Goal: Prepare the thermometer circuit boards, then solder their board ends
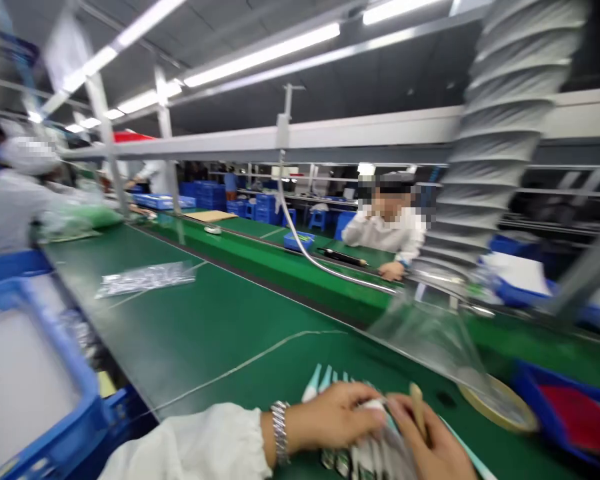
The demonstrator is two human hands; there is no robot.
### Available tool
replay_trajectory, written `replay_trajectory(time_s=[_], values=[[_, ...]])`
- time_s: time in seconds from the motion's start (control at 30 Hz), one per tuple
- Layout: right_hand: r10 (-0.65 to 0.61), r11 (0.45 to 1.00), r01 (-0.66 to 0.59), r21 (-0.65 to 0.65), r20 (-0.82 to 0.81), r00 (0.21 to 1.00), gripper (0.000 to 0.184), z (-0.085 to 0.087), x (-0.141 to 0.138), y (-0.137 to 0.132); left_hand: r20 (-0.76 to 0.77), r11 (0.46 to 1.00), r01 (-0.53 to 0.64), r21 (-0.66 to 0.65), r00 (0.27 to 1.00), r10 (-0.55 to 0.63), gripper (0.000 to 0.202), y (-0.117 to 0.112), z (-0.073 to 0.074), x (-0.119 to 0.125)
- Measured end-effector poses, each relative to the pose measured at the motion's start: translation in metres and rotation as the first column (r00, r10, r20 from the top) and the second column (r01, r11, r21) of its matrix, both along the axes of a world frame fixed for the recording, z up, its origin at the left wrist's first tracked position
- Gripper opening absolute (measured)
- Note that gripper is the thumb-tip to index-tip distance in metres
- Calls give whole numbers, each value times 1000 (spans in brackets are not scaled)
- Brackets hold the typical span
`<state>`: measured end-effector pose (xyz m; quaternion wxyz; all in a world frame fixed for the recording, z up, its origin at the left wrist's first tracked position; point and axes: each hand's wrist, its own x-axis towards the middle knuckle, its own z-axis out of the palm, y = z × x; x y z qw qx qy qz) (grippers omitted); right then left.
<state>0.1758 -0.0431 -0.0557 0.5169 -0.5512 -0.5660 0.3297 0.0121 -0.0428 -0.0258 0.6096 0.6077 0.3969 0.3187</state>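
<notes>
My left hand (333, 417), with a metal bracelet on the wrist and a white sleeve, lies at the bottom edge on a bunch of slim white and teal pen-like pieces (325, 380). Its fingers are closed on a clear plastic bag holding those pieces. My right hand (430, 443) meets it from the right, fingers curled on the same bag (380, 453). Both rest on the green conveyor belt (205, 320). The picture is smeared by motion.
A blue crate (55, 427) stands at the left. A clear bag (145, 277) lies further up the belt. A clear extraction hood (430, 333) on a ribbed white duct (510, 133) hangs at right, a tape roll (497, 403) under it. People in white sit across (387, 230) and at the left (15, 200).
</notes>
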Motion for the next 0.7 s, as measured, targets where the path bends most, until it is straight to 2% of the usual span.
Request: replay_trajectory(time_s=[0.1, 0.17, 0.43, 0.7], values=[[-9, 998, 5, -55, -69, 998, 41, 22, -12, -12, 121, 998, 62, -14, 991, -60, 37, -2, 1, -1], [30, 997, -35, -64, -80, 996, 38, 28, -17, -15, 151, 993, 94, -75, 985, -81, 41, -2, 2, -3], [81, 990, -100, -95, -190, 978, 34, 30, -14, -20, 188, 974, 138, -178, 977, -104, 45, -5, 7, -4], [73, 991, -90, -100, -163, 984, 27, 33, -14, -21, 155, 966, 121, -227, 984, -87, 47, -7, 11, -5]])
